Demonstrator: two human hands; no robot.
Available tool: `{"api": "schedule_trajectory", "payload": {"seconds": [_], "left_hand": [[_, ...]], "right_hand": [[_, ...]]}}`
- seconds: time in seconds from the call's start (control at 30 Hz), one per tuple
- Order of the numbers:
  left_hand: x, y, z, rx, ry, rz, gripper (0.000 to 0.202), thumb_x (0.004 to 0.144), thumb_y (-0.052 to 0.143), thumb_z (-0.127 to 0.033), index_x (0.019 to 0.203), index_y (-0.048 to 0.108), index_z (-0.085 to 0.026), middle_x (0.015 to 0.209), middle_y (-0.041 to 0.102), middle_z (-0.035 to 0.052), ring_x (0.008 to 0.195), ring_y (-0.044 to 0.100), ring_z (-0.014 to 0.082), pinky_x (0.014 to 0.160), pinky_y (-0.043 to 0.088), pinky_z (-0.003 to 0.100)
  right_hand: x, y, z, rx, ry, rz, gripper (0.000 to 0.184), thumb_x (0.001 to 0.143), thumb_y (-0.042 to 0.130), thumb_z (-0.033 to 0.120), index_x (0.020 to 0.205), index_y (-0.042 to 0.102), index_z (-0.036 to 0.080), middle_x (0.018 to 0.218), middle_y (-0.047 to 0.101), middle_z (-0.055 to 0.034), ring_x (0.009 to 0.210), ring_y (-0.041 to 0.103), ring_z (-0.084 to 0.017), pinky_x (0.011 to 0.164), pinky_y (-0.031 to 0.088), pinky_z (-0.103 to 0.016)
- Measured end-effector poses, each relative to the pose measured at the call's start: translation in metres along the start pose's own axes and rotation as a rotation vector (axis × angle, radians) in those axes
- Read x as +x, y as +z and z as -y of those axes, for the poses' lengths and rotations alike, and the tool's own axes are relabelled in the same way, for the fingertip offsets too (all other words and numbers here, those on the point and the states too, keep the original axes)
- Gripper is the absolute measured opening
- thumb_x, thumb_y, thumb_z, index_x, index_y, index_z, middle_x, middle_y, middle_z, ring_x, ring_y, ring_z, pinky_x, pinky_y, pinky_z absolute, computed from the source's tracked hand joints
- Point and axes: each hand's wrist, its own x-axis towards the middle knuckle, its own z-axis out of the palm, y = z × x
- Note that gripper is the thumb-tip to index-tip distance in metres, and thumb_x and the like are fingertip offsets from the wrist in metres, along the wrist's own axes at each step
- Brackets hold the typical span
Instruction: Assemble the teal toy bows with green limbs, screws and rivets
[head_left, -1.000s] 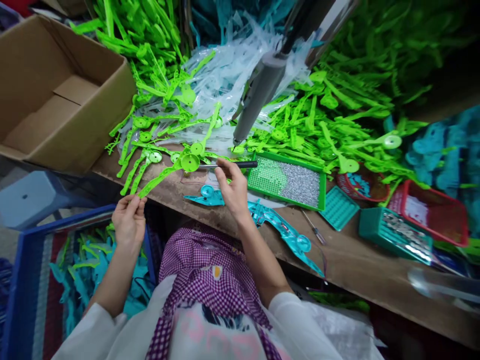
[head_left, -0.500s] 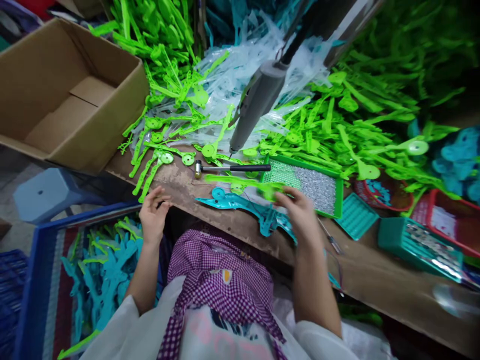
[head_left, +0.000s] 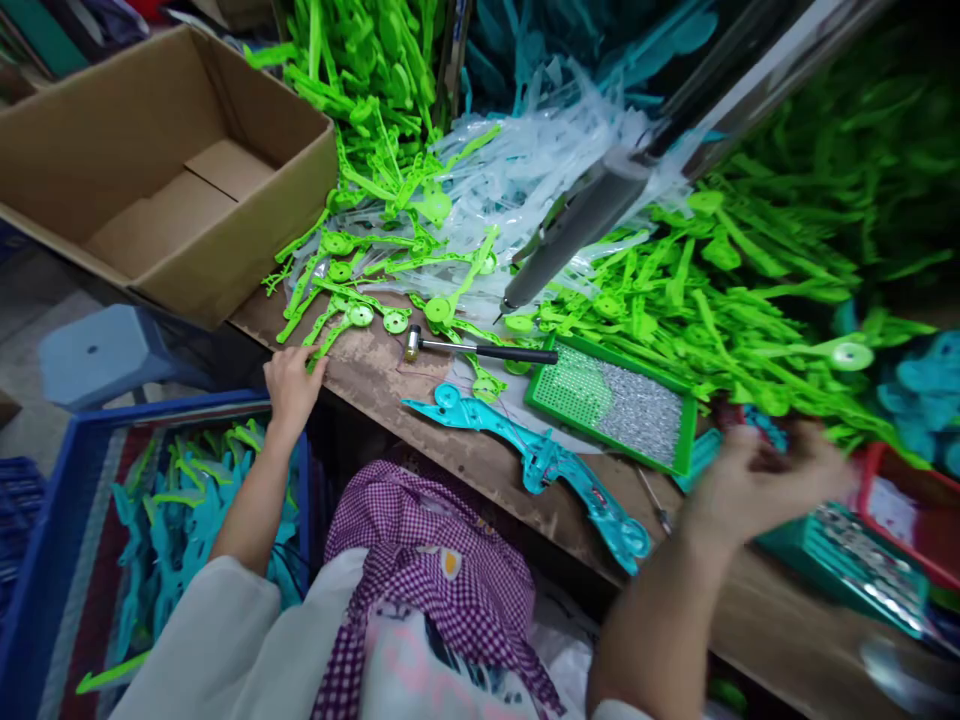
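My left hand [head_left: 289, 385] rests at the near edge of the wooden bench [head_left: 375, 375], fingers apart, fingertips touching the end of a green plastic part [head_left: 334, 335]. Motion blurs my right hand [head_left: 757, 485], which hovers at the right above a teal tray of small metal pieces [head_left: 847, 560] and beside a red basket [head_left: 907, 500]; whether it holds anything is unclear. A small hammer [head_left: 480, 350] lies on the bench between my hands. In front of me lies a long teal plastic part [head_left: 540, 455].
A grey hanging power tool [head_left: 577, 235] points down over the bench. Behind it lie a green tray of screws [head_left: 615, 400] and heaps of green parts [head_left: 720, 280] and clear bags. An open cardboard box [head_left: 172, 170] stands at the left, with a blue stool [head_left: 97, 355] and a blue crate [head_left: 45, 520] below.
My right hand let go of the hammer, carried a green part rightwards, and now swings to the far right trays. My left hand released its green part and reached to another at the bench edge.
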Motion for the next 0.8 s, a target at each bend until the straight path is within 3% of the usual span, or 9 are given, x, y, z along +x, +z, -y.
{"api": "schedule_trajectory", "payload": {"seconds": [0.13, 0.23, 0.33, 0.43, 0.5, 0.6, 0.63, 0.7, 0.8], "left_hand": [[-0.008, -0.004, -0.017, -0.111, -0.012, -0.001, 0.024, 0.081, 0.065, -0.032, 0.099, 0.072, -0.018, 0.092, 0.071, 0.0103, 0.091, 0.063, 0.0277, 0.085, 0.046, 0.04], [-0.036, -0.012, -0.033, -0.279, -0.008, -0.045, 0.02, 0.082, 0.065, -0.03, 0.098, 0.071, -0.019, 0.09, 0.071, 0.0063, 0.078, 0.065, 0.0203, 0.076, 0.051, 0.033], [-0.078, -0.019, -0.056, -0.461, -0.012, -0.123, 0.014, 0.083, 0.066, -0.028, 0.094, 0.07, -0.021, 0.09, 0.07, 0.0042, 0.072, 0.066, 0.0158, 0.067, 0.053, 0.028], [-0.114, -0.028, -0.084, -0.613, 0.16, -0.06, 0.015, 0.086, 0.065, -0.023, 0.101, 0.07, -0.025, 0.092, 0.07, 0.0052, 0.086, 0.068, 0.0177, 0.079, 0.057, 0.031], [-0.123, -0.035, -0.096, -0.719, 0.332, 0.052, 0.025, 0.088, 0.065, -0.026, 0.113, 0.068, -0.027, 0.105, 0.069, 0.0076, 0.098, 0.068, 0.0191, 0.086, 0.057, 0.034], [-0.104, -0.046, -0.091, -0.793, 0.506, 0.194, 0.043, 0.085, 0.07, -0.037, 0.125, 0.063, -0.025, 0.121, 0.066, 0.0099, 0.111, 0.065, 0.022, 0.093, 0.055, 0.036], [-0.088, -0.047, -0.082, -0.762, 0.49, 0.164, 0.042, 0.084, 0.071, -0.038, 0.124, 0.064, -0.024, 0.121, 0.066, 0.0097, 0.112, 0.064, 0.0222, 0.095, 0.054, 0.037], [-0.046, -0.045, -0.056, -0.638, 0.359, -0.028, 0.027, 0.086, 0.068, -0.034, 0.11, 0.069, -0.023, 0.109, 0.07, 0.0073, 0.105, 0.065, 0.0212, 0.095, 0.052, 0.037], [0.028, -0.031, -0.012, -0.439, 0.05, -0.225, 0.018, 0.088, 0.06, -0.03, 0.094, 0.07, -0.016, 0.094, 0.07, 0.0076, 0.089, 0.065, 0.0203, 0.087, 0.051, 0.035]], "right_hand": [[-0.05, 0.079, 0.047, 0.041, 0.003, 0.164, 0.045, 0.088, 0.049, 0.061, 0.099, 0.071, 0.023, 0.096, 0.073, -0.0143, 0.097, 0.069, -0.03, 0.083, 0.057, -0.049], [-0.082, 0.131, 0.073, 0.255, 0.149, 0.316, 0.039, 0.089, 0.053, 0.054, 0.106, 0.068, 0.022, 0.098, 0.074, -0.0122, 0.087, 0.071, -0.026, 0.08, 0.058, -0.045], [-0.095, 0.173, 0.095, 0.618, 0.322, 0.563, 0.054, 0.086, 0.059, 0.051, 0.132, 0.05, 0.024, 0.115, 0.07, -0.0123, 0.078, 0.07, -0.019, 0.069, 0.059, -0.036], [-0.092, 0.196, 0.112, 0.873, 0.456, 0.565, 0.062, 0.081, 0.063, 0.051, 0.134, 0.043, 0.026, 0.101, 0.069, -0.0059, 0.064, 0.065, -0.013, 0.057, 0.055, -0.029], [-0.085, 0.189, 0.117, 0.918, 0.495, 0.423, 0.057, 0.082, 0.064, 0.048, 0.131, 0.044, 0.027, 0.082, 0.065, 0.0017, 0.06, 0.06, -0.011, 0.055, 0.051, -0.025], [-0.07, 0.143, 0.106, 0.731, 0.42, 0.172, 0.049, 0.079, 0.07, 0.043, 0.122, 0.055, 0.027, 0.074, 0.059, 0.004, 0.061, 0.056, -0.01, 0.055, 0.045, -0.023], [-0.063, 0.119, 0.094, 0.592, 0.369, 0.055, 0.048, 0.077, 0.072, 0.043, 0.12, 0.059, 0.027, 0.076, 0.059, 0.0028, 0.063, 0.056, -0.011, 0.056, 0.045, -0.025], [-0.042, 0.068, 0.06, 0.248, 0.281, -0.215, 0.052, 0.072, 0.075, 0.046, 0.119, 0.065, 0.025, 0.079, 0.059, -0.0008, 0.067, 0.055, -0.014, 0.061, 0.045, -0.031], [0.002, -0.004, -0.009, -0.137, 0.302, -0.397, 0.059, 0.059, 0.081, 0.051, 0.109, 0.074, 0.019, 0.071, 0.06, -0.0059, 0.059, 0.053, -0.018, 0.064, 0.044, -0.042]]}}
